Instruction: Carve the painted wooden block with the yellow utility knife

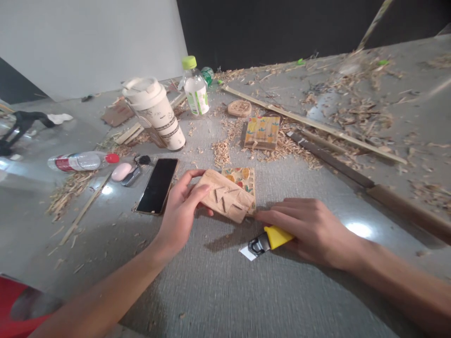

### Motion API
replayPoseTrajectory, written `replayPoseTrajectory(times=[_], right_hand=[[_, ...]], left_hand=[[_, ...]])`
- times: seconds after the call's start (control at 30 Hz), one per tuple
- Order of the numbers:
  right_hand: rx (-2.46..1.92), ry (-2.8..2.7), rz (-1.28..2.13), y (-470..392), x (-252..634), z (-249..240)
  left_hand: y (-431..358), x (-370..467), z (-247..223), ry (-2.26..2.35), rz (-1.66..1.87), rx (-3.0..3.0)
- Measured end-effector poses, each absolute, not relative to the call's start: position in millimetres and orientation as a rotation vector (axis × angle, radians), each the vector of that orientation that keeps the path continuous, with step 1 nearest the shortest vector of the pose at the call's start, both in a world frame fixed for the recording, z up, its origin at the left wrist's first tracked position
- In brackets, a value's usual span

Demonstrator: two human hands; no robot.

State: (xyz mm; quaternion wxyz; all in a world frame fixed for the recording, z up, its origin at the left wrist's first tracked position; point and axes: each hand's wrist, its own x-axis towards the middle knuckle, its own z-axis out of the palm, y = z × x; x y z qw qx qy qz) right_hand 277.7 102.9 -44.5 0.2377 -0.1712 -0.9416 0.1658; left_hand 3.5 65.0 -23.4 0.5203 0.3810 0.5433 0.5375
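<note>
My left hand (pixel 181 206) is closed on the left end of a carved wooden block (pixel 227 195), holding it tilted with its relief of pointed shapes facing up. Partly behind that block, a small board with a fruit pattern (pixel 248 176) lies on the grey table. My right hand (pixel 310 230) rests low over the table, curled around the yellow handle of a utility knife (pixel 278 238). The knife's blade points left, apart from the block. Most of the handle is hidden under my palm. My right fingertips come close to the block's lower right corner.
A dark phone (pixel 157 185), a paper cup (pixel 155 112) and a green-capped bottle (pixel 195 89) stand or lie at the left and back. Behind are a patterned wooden block (pixel 262 131), a round carved piece (pixel 239 108) and wood shavings (pixel 221 152). A long-bladed tool (pixel 334 166) lies right.
</note>
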Motion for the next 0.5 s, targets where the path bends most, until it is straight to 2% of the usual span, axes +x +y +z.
replayPoseTrajectory(times=[0.5], right_hand=[[-0.479,-2.567,0.467,103.5,279.0,-46.1]], left_hand=[[64.7,5.3,-14.6,1.334,1.397,0.825]])
